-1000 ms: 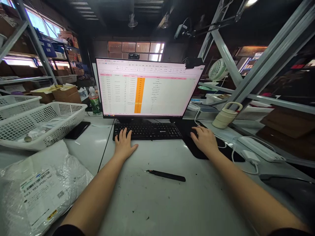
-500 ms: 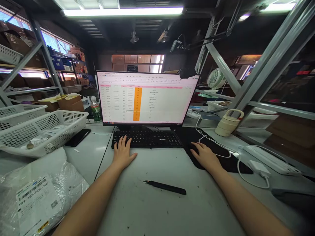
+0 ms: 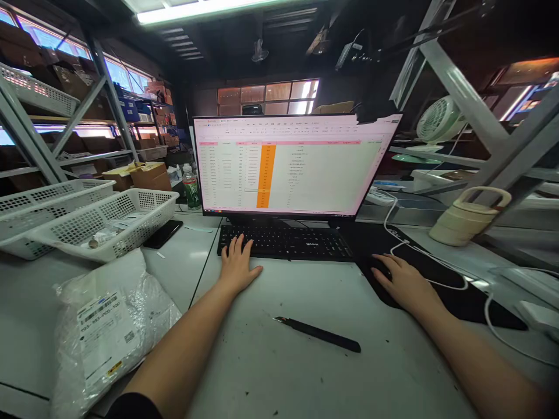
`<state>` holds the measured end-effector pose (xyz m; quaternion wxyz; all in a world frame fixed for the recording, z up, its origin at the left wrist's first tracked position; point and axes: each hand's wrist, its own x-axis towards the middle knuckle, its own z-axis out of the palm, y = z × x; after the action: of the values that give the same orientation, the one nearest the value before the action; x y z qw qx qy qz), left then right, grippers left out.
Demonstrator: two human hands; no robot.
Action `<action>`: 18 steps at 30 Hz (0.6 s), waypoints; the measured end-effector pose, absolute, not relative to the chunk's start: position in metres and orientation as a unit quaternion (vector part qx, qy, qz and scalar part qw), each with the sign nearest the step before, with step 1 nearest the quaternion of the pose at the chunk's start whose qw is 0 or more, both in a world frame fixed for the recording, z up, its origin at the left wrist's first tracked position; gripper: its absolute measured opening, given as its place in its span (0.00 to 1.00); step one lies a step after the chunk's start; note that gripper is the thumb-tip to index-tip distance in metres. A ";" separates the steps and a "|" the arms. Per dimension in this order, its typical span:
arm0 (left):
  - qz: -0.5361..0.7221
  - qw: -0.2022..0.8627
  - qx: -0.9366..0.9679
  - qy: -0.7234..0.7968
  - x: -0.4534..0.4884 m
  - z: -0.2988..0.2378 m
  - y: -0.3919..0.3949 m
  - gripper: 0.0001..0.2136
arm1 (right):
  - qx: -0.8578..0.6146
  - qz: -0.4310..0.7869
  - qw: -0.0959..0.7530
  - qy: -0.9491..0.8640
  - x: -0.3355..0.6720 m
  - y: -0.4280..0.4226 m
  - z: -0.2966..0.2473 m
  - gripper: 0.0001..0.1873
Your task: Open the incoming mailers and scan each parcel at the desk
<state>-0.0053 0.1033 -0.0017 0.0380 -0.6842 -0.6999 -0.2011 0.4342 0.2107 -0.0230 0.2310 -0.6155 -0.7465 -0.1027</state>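
Observation:
My left hand (image 3: 238, 266) lies flat with its fingers spread on the left end of a black keyboard (image 3: 286, 241). Over on a black mouse pad (image 3: 458, 294), my right hand (image 3: 404, 282) is cupped over a dark mouse (image 3: 378, 266). Behind the keyboard stands a wide monitor (image 3: 292, 166) showing a spreadsheet with an orange column. Between my forearms, a black utility knife (image 3: 318, 333) rests on the grey table (image 3: 283, 372).
A bubble-wrap parcel with a printed label (image 3: 111, 329) sits at the near left. White mesh baskets (image 3: 105, 224), a phone (image 3: 163, 234) and a green bottle (image 3: 191, 189) stand at the left. A cream container (image 3: 469, 215), a white cable, a fan (image 3: 439, 122) and metal shelving fill the right.
The camera has swung left and tilted up, shifting the desk rightward in view. Both hands stay on the keyboard and the mouse.

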 end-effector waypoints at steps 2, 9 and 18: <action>-0.200 0.037 -0.685 -0.700 -0.005 -0.002 0.104 0.37 | -0.619 -0.094 0.232 -0.745 0.433 0.210 -0.022 0.29; -0.204 0.043 -0.682 -0.701 -0.005 -0.003 0.105 0.37 | -0.610 -0.097 0.237 -0.750 0.431 0.207 -0.019 0.27; -0.204 0.041 -0.685 -0.699 -0.005 -0.001 0.104 0.37 | -0.625 -0.106 0.213 -0.743 0.433 0.208 -0.020 0.28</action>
<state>-0.0055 0.1043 -0.0014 0.0405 -0.6845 -0.6988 -0.2037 0.4333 0.2080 -0.0198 0.2127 -0.6253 -0.7433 -0.1059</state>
